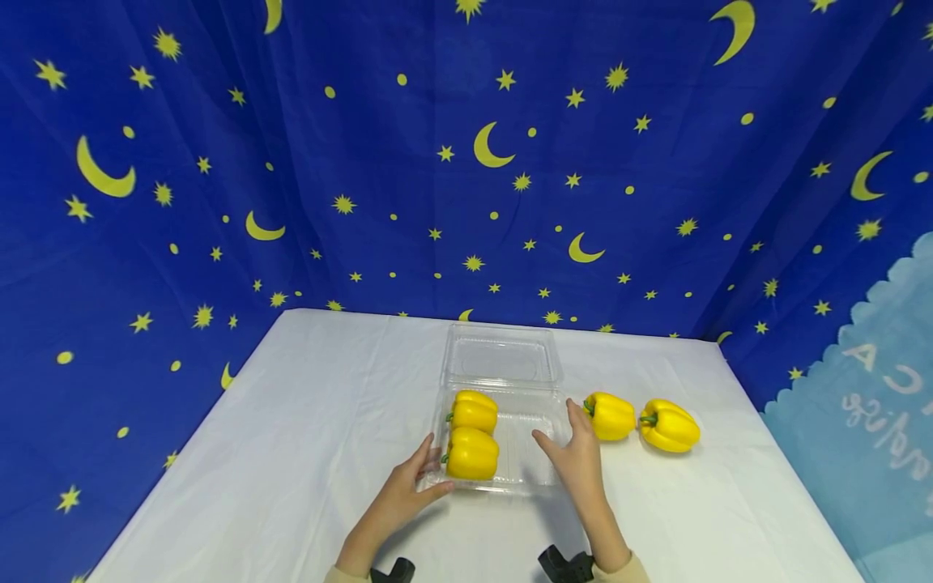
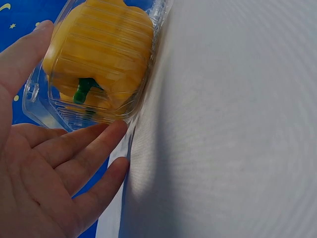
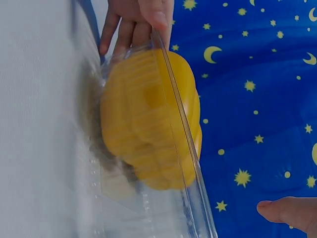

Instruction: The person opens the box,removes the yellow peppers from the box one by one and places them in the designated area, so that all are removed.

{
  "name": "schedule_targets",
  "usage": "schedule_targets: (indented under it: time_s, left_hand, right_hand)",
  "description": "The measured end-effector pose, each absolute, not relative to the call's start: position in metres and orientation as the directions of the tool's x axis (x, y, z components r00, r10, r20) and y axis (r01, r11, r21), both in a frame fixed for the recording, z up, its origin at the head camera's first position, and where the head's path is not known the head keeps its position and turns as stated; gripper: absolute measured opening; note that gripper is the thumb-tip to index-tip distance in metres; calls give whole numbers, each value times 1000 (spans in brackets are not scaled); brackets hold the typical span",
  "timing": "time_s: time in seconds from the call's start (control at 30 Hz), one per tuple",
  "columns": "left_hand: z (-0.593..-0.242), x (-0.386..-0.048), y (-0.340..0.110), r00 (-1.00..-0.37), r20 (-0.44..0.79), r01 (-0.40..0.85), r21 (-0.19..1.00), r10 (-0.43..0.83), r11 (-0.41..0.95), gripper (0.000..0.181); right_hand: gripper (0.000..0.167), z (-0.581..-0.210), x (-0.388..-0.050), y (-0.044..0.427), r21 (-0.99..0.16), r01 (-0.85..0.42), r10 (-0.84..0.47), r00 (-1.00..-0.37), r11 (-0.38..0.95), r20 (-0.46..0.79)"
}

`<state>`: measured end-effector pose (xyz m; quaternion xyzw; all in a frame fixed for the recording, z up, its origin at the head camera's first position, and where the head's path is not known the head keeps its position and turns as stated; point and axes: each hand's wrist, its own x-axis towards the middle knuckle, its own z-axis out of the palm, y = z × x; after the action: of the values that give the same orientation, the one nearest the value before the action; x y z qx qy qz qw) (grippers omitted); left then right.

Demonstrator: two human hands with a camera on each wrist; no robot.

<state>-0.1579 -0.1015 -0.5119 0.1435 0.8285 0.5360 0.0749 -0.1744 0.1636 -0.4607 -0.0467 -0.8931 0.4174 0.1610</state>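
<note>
A clear plastic clamshell container (image 1: 526,453) lies with its lid (image 1: 503,359) folded back. Two yellow bell peppers sit in its left half, a nearer one (image 1: 472,455) and a farther one (image 1: 474,411), green stems to the left. At the near left corner, my left hand (image 1: 399,494) rests against the container, fingers along the left wall and thumb by the front rim. In the left wrist view, a pepper (image 2: 101,49) shows through the plastic. My right hand (image 1: 579,457) hovers by the right wall with thumb and fingers spread, holding nothing.
Two more yellow bell peppers lie right of the container, one (image 1: 612,417) beside my right fingertips and another (image 1: 670,427) farther right. A white cloth (image 1: 328,405) covers the table. Blue curtains (image 1: 408,178) with moons and stars stand behind and at the sides.
</note>
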Motion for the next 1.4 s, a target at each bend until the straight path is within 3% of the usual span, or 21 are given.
schedule_targets:
  time_s: [1.4]
  left_hand:
    - [-516, -160, -103, -941, 30, 172, 900, 337, 400, 88]
  right_hand:
    - [70, -484, -166, 90, -786, -203, -5, -969, 584, 247]
